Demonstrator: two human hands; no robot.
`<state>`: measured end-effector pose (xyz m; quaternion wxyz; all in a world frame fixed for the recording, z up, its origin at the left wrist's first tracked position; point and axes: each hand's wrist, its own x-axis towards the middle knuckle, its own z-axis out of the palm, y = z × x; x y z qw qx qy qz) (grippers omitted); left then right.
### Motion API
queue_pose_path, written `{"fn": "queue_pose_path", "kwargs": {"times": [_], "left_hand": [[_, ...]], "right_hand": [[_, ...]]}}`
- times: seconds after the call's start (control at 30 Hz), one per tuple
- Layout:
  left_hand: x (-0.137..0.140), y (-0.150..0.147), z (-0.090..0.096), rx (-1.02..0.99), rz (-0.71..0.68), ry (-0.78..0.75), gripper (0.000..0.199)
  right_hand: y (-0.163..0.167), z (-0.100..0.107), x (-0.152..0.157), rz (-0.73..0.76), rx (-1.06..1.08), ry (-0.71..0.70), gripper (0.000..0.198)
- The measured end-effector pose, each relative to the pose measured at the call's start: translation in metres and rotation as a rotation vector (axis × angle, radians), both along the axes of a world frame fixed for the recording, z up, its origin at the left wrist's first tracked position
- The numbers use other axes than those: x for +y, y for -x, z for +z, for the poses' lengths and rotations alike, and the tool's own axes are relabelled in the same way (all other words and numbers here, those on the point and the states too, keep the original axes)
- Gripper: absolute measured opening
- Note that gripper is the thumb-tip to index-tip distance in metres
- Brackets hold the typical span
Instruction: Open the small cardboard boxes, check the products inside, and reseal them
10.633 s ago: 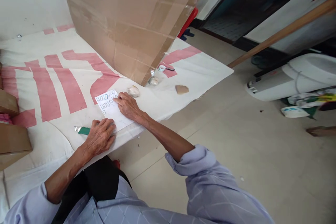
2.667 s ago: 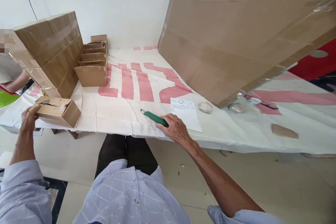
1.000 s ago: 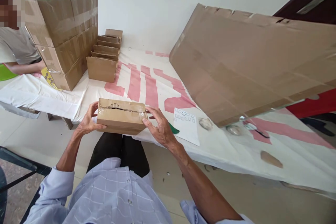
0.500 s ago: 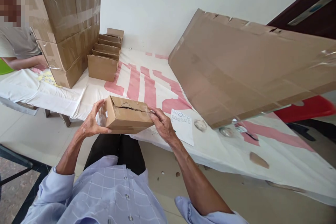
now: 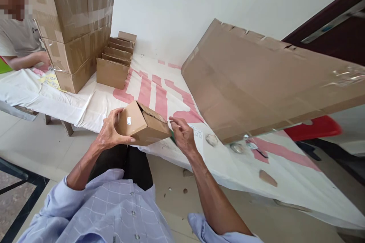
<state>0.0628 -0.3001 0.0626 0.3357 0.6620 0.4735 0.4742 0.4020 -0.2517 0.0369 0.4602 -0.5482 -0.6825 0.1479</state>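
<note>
A small cardboard box is held tilted above the table's front edge, its top flaps meeting in a ragged, slightly gaping seam. My left hand grips its left end, thumb along the lower edge and fingers behind, beside a small white label. At the box's right end is my right hand, its fingers curled in close by the corner. A dark green sliver shows between that hand and the box; what the fingers hold, if anything, I cannot make out.
Large taped cartons are stacked at left, beside a row of open-topped boxes. A big cardboard sheet leans at right. Clear tape rolls and a brown piece lie on the cloth. Another person's arm rests far left.
The box has turned so its labelled left end faces me more. My right hand has shifted off the box's top edge to its right end, and a green sliver now shows there.
</note>
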Motion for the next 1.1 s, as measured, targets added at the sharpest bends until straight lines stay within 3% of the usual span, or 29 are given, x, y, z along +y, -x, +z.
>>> {"fn": "queue_pose_path", "kwargs": {"times": [0.07,0.17,0.3,0.43,0.63,1.1], "left_hand": [[-0.001,-0.009,0.006,0.013,0.015,-0.003,0.117],[-0.001,-0.023,0.013,0.03,0.031,-0.009,0.115],[-0.001,-0.04,0.02,0.092,0.091,-0.024,0.116],[-0.001,-0.054,0.025,0.165,0.13,-0.055,0.117],[-0.002,-0.07,0.027,0.202,0.138,-0.091,0.109],[-0.006,-0.08,0.033,0.222,0.119,-0.068,0.105]], "right_hand": [[0.009,0.03,-0.005,-0.034,-0.021,-0.174,0.04],[0.032,0.079,-0.018,0.034,-0.141,-0.423,0.024],[0.069,0.119,-0.032,0.206,-0.417,-0.504,0.02],[0.084,0.127,-0.033,0.276,-0.698,-0.446,0.027],[0.081,0.132,-0.028,0.279,-0.995,-0.434,0.025],[0.08,0.134,-0.029,0.28,-1.11,-0.393,0.024]]}}
